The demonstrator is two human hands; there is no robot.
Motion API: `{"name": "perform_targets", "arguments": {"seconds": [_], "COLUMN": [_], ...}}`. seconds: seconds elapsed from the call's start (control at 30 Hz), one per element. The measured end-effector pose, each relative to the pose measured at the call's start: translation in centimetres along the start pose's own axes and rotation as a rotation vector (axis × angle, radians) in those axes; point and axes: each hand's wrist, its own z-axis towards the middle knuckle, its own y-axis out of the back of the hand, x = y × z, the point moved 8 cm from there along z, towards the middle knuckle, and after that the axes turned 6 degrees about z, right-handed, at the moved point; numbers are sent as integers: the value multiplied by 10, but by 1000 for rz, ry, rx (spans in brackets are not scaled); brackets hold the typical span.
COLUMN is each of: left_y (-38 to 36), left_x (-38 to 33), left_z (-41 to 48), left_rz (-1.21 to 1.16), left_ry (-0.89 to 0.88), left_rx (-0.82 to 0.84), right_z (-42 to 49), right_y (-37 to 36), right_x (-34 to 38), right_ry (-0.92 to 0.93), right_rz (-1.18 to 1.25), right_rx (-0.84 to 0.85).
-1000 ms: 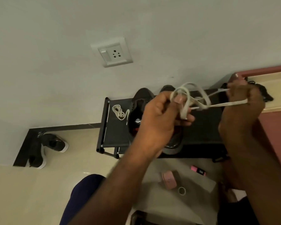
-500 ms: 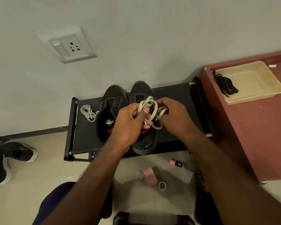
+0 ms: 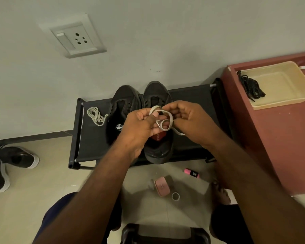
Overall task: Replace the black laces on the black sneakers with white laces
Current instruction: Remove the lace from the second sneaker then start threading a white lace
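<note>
Grips looped white lace (image 3: 163, 120) with left hand (image 3: 139, 128) and right hand (image 3: 189, 120), close together just above black sneakers (image 3: 156, 93) on rack (image 3: 192, 96); second white lace (image 3: 95, 116) left of hands, black laces (image 3: 252, 87) in tray (image 3: 278, 105) to right

Two black sneakers (image 3: 123, 101) on one rack (image 3: 192, 95). One held white lace (image 3: 155, 108), one coiled white lace (image 3: 95, 116) at the rack's left edge — two altogether. One bundle of black laces (image 3: 252, 85), one tray (image 3: 285, 81). On the floor — two other shoes (image 3: 19, 157), one pink marker (image 3: 192, 173), one pink case (image 3: 161, 187), one ring (image 3: 175, 196).
</note>
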Motion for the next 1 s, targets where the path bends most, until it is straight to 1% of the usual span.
{"name": "perform_targets", "arguments": {"seconds": [0.1,0.17,0.2,0.27,0.4,0.43,0.47,0.53,0.57,0.63,0.7,0.73,0.77,0.83,0.87,0.9,0.93,0.97,1.0], "left_y": [2,2,1,0,5,6,5,2,1,-2,-5,-9,-13,-25,-33,-42,-49,-55,-58], "left_x": [2,3,3,2,-1,-2,-3,-4,-4,-5,-9,-11,-13,-18,-20,-20,-20,-18,-15], "left_z": [2,2,2,2,2,2,2,2,2,2,0,-2,-4,-9,-12,-15,-17,-20,-22], "left_rz": [-106,-150,-154,-107,68,106,138,190,206,221,245,260,282,349,396,447,490,526,561], "left_ry": [32,44,42,21,-23,-30,-36,-48,-54,-72,-107,-131,-157,-224,-263,-297,-316,-322,-317], "left_rx": [-8,-3,1,-5,-49,-51,-48,-43,-44,-47,-36,-21,-1,59,100,146,189,225,249], "right_z": [-1,-1,-1,1,-6,-9,-12,-13,-13,-12,-12,-13,-15,-18,-21,-23,-21,-18,-15], "right_y": [-5,-4,0,15,62,69,73,71,69,66,70,73,70,49,36,25,21,24,33], "right_x": [-7,-8,-8,-8,-11,-11,-10,-9,-9,-14,-22,-27,-32,-40,-42,-42,-42,-42,-44], "right_ry": [-48,-52,-43,-13,18,4,-13,-24,-27,-66,-119,-177,-268,-471,-552,-583,-570,-537,-508], "right_rz": [101,98,72,-8,-110,-139,-203,-348,-353,-264,-152,-70,27,216,279,333,381,431,498], "right_rx": [68,57,24,-116,-521,-574,-594,-569,-546,-512,-540,-541,-494,-270,-152,-74,-61,-122,-234]}}
